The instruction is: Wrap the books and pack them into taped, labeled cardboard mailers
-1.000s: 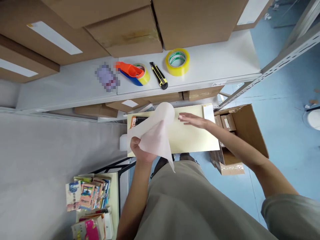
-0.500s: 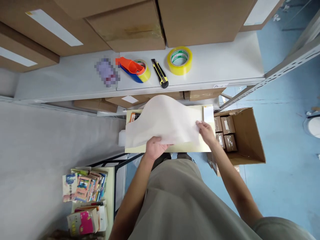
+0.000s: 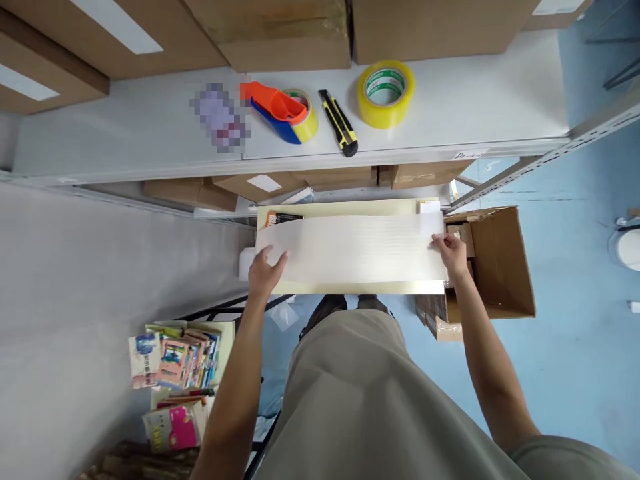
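A thin, translucent white packing sheet lies spread out flat along the narrow cream table. At its left end is my left hand, thumb and fingers apart, resting at the sheet's edge without gripping it. My right hand pinches the sheet's right edge between thumb and fingers. Behind the sheet, a dark book with orange print is partly covered at the table's back left. A small white pad or stack of labels sits at the back right corner, its lower part under the sheet.
The grey shelf ahead carries a tape dispenser, a box cutter, a yellow tape roll and large cartons. An open carton with small boxes stands right of the table. Books are piled at lower left.
The sheet went from bulging upward to lying flat and stretched along the table. My left hand moved left and opened; my right hand moved right, still pinching the edge.
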Tool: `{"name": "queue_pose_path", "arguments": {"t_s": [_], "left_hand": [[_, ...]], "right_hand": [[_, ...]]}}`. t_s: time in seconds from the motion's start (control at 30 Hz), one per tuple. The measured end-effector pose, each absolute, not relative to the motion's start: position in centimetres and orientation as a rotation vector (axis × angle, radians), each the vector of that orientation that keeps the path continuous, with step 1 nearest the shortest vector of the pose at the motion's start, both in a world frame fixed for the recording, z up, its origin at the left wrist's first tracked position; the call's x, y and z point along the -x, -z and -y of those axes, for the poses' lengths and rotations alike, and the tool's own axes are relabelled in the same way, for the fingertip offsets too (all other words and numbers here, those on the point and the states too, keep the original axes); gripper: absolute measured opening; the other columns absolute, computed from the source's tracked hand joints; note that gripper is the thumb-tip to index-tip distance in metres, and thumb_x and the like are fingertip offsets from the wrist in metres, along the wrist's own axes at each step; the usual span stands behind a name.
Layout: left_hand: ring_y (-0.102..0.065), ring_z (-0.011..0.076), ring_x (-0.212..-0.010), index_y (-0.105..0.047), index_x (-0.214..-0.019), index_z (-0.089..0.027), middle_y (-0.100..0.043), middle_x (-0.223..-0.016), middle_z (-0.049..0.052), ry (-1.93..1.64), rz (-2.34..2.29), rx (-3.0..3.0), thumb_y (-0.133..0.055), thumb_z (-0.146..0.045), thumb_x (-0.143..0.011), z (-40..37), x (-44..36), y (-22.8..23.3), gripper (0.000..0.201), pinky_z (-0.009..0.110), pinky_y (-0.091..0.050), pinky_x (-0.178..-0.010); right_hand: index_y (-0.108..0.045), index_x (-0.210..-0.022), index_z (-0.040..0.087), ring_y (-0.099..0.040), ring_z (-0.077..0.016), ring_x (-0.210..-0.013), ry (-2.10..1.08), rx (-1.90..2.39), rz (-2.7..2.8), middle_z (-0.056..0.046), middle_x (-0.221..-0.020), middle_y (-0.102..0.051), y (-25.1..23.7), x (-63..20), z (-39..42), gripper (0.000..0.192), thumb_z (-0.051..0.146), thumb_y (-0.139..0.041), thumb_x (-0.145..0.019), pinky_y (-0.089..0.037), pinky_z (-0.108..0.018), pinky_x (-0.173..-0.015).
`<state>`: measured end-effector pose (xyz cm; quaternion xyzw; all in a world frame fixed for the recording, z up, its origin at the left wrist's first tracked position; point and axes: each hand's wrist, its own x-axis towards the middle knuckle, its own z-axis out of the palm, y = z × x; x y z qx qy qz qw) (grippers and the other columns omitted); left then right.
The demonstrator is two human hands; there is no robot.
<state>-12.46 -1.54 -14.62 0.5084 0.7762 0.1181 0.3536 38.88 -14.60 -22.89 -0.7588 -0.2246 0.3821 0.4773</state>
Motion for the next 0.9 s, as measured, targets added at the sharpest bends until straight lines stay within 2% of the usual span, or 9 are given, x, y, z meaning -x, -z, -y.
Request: {"name": "queue_pose_path", "arguments": {"t_s": [0.1,0.17,0.27,0.37,0.5,0.6,0.73,0.77,0.9], "left_hand": [[-0.015,0.0539,-0.182,-0.046,-0.178,-0.008,-0.018,-0.195,0.031,0.007,-2.092,-1.525,-0.091,-0.062,-0.091,-0.6,13.3,19.0,0.112,0.065,-0.022,-0.147],[-0.008,0.0585,-0.181,-0.031,-0.184,-0.005,-0.007,-0.195,0.035,0.182,-2.03,-1.49,-0.092,-0.068,-0.088,-1.0,14.2,22.0,0.13,0.069,-0.02,-0.146],[-0.005,0.0606,-0.181,-0.02,-0.186,-0.003,-0.004,-0.194,0.037,0.309,-1.962,-1.441,-0.084,-0.079,-0.09,-0.7,16.0,25.6,0.139,0.073,-0.02,-0.144],[-0.006,0.0585,-0.181,-0.017,-0.186,0.0,-0.005,-0.193,0.038,0.332,-1.95,-1.444,-0.075,-0.082,-0.096,0.0,18.1,27.8,0.135,0.071,-0.02,-0.144],[-0.013,0.0554,-0.181,-0.019,-0.185,0.003,-0.003,-0.194,0.037,0.279,-1.922,-1.498,-0.071,-0.071,-0.103,1.3,20.5,29.4,0.122,0.064,-0.023,-0.145],[-0.015,0.0554,-0.181,-0.024,-0.184,0.002,-0.006,-0.194,0.036,0.225,-1.903,-1.545,-0.07,-0.06,-0.106,2.5,21.2,30.2,0.11,0.062,-0.024,-0.145],[-0.023,0.0548,-0.179,-0.039,-0.178,0.001,-0.021,-0.19,0.039,0.142,-1.907,-1.623,-0.072,-0.059,-0.105,3.1,22.0,30.8,0.1,0.063,-0.03,-0.143],[-0.028,0.0545,-0.177,-0.046,-0.174,0.0,-0.029,-0.187,0.039,0.125,-1.905,-1.642,-0.073,-0.058,-0.104,2.8,22.4,30.8,0.095,0.063,-0.034,-0.141],[-0.052,0.0507,-0.161,-0.069,-0.153,-0.011,-0.06,-0.164,0.033,0.022,-1.88,-1.669,-0.069,-0.042,-0.105,-1.3,24.9,31.1,0.057,0.064,-0.045,-0.133]], "right_hand": [[-0.073,-0.084,0.023,-0.08,-0.0269,-0.082,-0.925,2.006,0.588,-0.01,-0.081,-0.08,24.2,-37.9,14.4,0.048,0.069,-0.089,-0.084,-0.066,-0.042,-0.087],[-0.072,-0.083,0.023,-0.081,-0.0296,-0.087,-0.928,2.125,0.613,-0.013,-0.085,-0.083,25.0,-37.1,14.4,0.041,0.061,-0.087,-0.087,-0.064,-0.043,-0.09],[-0.067,-0.08,0.025,-0.08,-0.0327,-0.092,-0.905,2.298,0.62,-0.016,-0.089,-0.084,25.5,-35.4,14.4,0.033,0.051,-0.083,-0.091,-0.062,-0.045,-0.095],[-0.063,-0.085,0.027,-0.078,-0.0362,-0.105,-0.81,2.446,0.57,-0.019,-0.099,-0.083,24.8,-33.0,14.2,0.024,0.043,-0.077,-0.095,-0.06,-0.049,-0.103],[-0.064,-0.111,0.023,-0.061,-0.0437,-0.145,-0.608,2.57,0.63,-0.033,-0.143,-0.07,22.7,-26.9,12.2,0.013,0.031,-0.068,-0.103,-0.048,-0.058,-0.126],[-0.065,-0.126,0.019,-0.061,-0.0387,-0.146,-0.816,2.468,0.881,-0.032,-0.156,-0.064,22.2,-18.4,9.3,0.019,0.03,-0.063,-0.11,-0.05,-0.051,-0.127],[-0.076,-0.118,0.023,-0.075,-0.0258,-0.121,-1.248,2.176,1.269,-0.011,-0.133,-0.081,24.2,-3.6,4.5,0.011,0.024,-0.074,-0.106,-0.059,-0.035,-0.113],[-0.078,-0.114,0.022,-0.076,-0.0254,-0.121,-1.341,2.119,1.363,-0.01,-0.127,-0.083,25.0,-0.3,3.2,0.009,0.022,-0.074,-0.106,-0.059,-0.035,-0.112],[-0.079,-0.131,0.019,-0.074,-0.0301,-0.138,-1.533,2.267,1.773,-0.016,-0.14,-0.081,27.8,8.7,-1.2,0.025,0.031,-0.063,-0.116,-0.06,-0.038,-0.112]]}}
